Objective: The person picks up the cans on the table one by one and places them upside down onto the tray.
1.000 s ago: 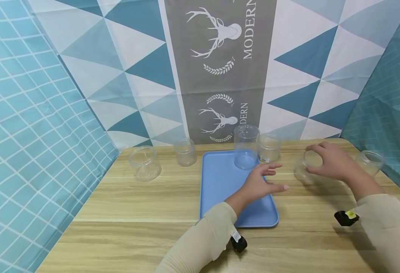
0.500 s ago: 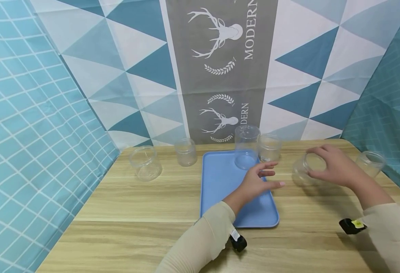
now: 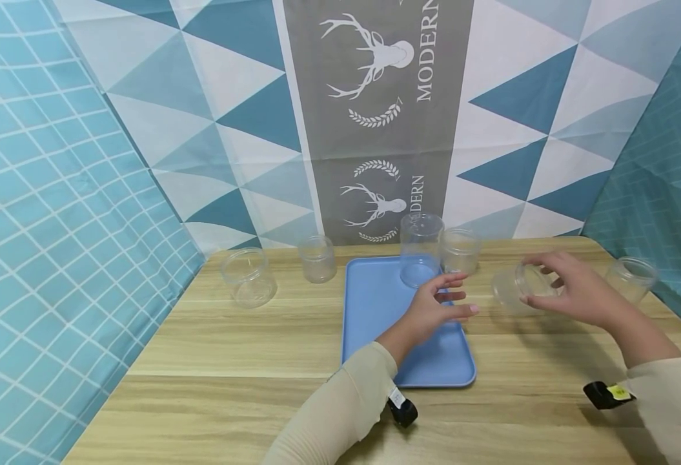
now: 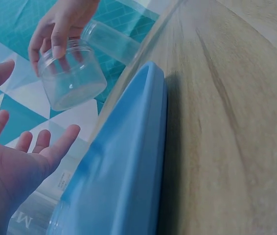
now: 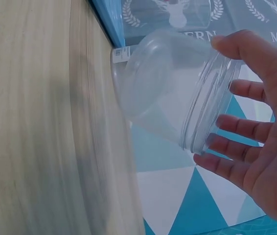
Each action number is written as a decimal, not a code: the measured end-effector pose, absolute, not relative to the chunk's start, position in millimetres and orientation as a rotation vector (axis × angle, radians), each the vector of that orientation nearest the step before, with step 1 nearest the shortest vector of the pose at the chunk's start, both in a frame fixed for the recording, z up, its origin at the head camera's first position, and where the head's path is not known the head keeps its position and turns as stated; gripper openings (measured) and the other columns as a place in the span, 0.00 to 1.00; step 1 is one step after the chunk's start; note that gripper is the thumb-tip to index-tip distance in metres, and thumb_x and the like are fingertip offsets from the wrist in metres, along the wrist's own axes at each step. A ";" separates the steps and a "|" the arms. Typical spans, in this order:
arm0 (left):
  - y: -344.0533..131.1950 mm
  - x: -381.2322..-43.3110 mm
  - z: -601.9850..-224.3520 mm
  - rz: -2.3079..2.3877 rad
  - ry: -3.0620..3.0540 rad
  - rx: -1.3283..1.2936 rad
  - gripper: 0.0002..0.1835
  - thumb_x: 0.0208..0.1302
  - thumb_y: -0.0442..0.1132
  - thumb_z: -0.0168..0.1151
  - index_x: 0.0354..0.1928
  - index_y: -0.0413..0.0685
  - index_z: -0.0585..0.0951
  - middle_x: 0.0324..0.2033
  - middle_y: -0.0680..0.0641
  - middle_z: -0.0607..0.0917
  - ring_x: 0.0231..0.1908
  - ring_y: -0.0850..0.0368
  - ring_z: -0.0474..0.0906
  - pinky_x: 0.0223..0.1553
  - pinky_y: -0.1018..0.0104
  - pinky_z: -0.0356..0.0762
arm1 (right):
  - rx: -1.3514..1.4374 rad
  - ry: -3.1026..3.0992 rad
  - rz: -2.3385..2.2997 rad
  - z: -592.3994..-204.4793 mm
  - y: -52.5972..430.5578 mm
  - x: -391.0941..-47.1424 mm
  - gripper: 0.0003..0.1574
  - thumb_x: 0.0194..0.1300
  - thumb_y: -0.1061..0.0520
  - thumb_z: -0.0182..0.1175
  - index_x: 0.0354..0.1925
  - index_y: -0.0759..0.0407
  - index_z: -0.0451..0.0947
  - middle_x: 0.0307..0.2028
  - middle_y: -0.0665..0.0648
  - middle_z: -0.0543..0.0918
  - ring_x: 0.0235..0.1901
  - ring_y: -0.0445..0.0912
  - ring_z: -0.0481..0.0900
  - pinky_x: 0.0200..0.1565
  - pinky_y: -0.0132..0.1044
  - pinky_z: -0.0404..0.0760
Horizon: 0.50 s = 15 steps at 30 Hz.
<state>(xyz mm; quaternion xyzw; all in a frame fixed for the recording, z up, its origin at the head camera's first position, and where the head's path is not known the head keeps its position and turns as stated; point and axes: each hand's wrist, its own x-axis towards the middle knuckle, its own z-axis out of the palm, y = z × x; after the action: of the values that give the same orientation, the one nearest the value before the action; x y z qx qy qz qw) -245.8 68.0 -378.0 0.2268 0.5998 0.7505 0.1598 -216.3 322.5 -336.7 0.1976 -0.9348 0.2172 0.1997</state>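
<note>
**Jar (image 3: 507,292) tilted in the right hand's (image 3: 581,294) fingers**

Head view: right of centre, the right hand grips the jar by its rim, thumb and fingers curled round it, with the base leaning left. Left of it, the left hand (image 3: 424,310) hovers over the right part of a blue tray (image 3: 369,323), fingers parted and holding nothing. A tall jar (image 3: 421,242) stands upright in the tray's upper right corner. Four other jars stand on the wooden table (image 3: 230,361): two at left, one just right of the tall jar, one at far right, near the right hand. Patterned cloth (image 3: 508,84) fills the top of the frame.

Left wrist view: the left hand spreads its bare palm and parted fingers at the left edge. At upper left, the right hand holds the jar from above, against the cloth. The tray rises through the middle; the table fills the right.

Right wrist view: the jar lies slanted at upper centre, its ridged rim toward the right hand. The thumb presses the rim's upper end and the fingers curl along its other side.
</note>
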 end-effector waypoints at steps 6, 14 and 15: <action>66.3 -245.6 -378.6 2.191 1.616 0.592 0.28 0.46 0.24 0.64 0.50 0.56 0.76 0.48 0.50 0.72 0.50 0.48 0.71 0.39 0.49 0.75 | 0.603 -2.597 0.652 -337.9 319.1 -215.8 0.38 0.41 0.50 0.71 0.51 0.57 0.69 0.48 0.56 0.71 0.40 0.52 0.72 0.30 0.42 0.78; 66.1 -246.6 -377.2 2.210 1.535 0.550 0.27 0.47 0.24 0.63 0.50 0.53 0.76 0.48 0.49 0.72 0.48 0.51 0.72 0.42 0.43 0.71 | 0.636 -2.591 0.681 -338.6 312.1 -213.0 0.37 0.41 0.50 0.71 0.51 0.55 0.70 0.49 0.53 0.71 0.40 0.50 0.73 0.30 0.40 0.78; 66.2 -246.7 -377.3 2.213 1.526 0.548 0.27 0.47 0.23 0.62 0.50 0.53 0.76 0.48 0.49 0.72 0.48 0.51 0.72 0.42 0.42 0.70 | 0.642 -2.588 0.687 -338.9 311.0 -212.7 0.37 0.41 0.50 0.71 0.51 0.55 0.70 0.49 0.53 0.71 0.40 0.49 0.73 0.31 0.40 0.78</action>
<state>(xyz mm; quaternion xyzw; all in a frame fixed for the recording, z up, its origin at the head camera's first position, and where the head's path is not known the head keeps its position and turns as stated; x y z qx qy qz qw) -246.7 66.2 -377.3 0.1959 0.5452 0.7908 0.1979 -212.7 311.0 -338.9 0.2288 -0.9223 0.2447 0.1929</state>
